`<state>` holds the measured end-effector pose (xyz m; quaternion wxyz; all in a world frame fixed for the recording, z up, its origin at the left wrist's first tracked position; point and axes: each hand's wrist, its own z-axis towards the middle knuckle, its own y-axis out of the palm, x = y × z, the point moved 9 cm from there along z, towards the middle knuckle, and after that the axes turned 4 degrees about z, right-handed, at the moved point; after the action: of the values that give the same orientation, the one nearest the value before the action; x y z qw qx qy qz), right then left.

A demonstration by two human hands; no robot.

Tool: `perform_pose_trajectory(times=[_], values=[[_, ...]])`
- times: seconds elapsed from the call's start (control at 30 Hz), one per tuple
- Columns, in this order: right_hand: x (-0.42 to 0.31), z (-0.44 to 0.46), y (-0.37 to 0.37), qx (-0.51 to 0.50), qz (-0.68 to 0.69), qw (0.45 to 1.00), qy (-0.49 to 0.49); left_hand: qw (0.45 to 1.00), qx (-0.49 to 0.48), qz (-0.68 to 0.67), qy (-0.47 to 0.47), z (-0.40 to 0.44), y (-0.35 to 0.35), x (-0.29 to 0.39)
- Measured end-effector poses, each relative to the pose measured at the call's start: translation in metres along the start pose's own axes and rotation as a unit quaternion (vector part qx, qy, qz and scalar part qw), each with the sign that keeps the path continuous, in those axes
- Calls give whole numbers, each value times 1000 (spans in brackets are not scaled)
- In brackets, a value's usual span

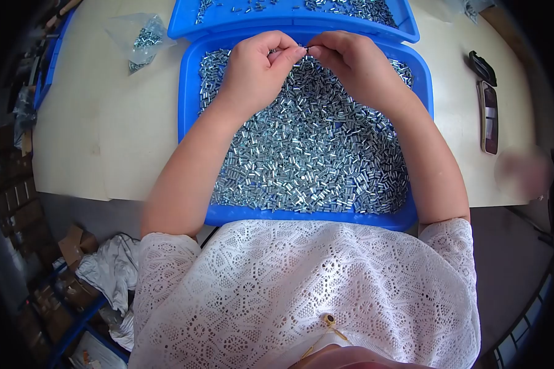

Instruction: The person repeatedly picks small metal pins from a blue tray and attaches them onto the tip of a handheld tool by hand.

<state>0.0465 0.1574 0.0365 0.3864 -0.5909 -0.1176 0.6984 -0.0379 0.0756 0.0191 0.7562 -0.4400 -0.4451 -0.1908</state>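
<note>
Over the far part of a blue plastic bin (194,141), my left hand (261,67) and my right hand (354,61) meet with pinched fingertips. Between them is something small and dark, too tiny to make out; both hands seem closed on it. The bin holds a thick layer of small shiny metal pins (301,154), short cylinders lying in all directions. My forearms reach across the bin from either side.
A second blue bin (295,31) with scattered metal pieces adjoins the far rim. A clear plastic bag (144,43) of metal parts lies at left on the table (92,135). On the right are a phone (489,117) and a black object (483,67). Cartons (77,243) stand lower left.
</note>
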Motion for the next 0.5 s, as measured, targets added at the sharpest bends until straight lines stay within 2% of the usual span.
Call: perform_pose_trajectory(times=[0.1,0.2,0.27,0.3,0.37,0.5], values=[[3,0,0,-3,13,1000,13,1000,3,8,-8,0,0,-1],[1,1,-4,26,41,999,-14,1000,22,-5,20,0,-1,-1],[-1,1,-2,4,36,999,2,992,-33,-97,-70,-1,7,-14],[-2,1,-3,5,35,999,2,992,-33,-97,-70,-1,4,-15],[-6,2,-3,7,21,1000,-6,914,-173,-292,-223,-12,27,-33],[-3,2,-5,21,45,999,12,903,-162,-303,-256,-13,29,-30]])
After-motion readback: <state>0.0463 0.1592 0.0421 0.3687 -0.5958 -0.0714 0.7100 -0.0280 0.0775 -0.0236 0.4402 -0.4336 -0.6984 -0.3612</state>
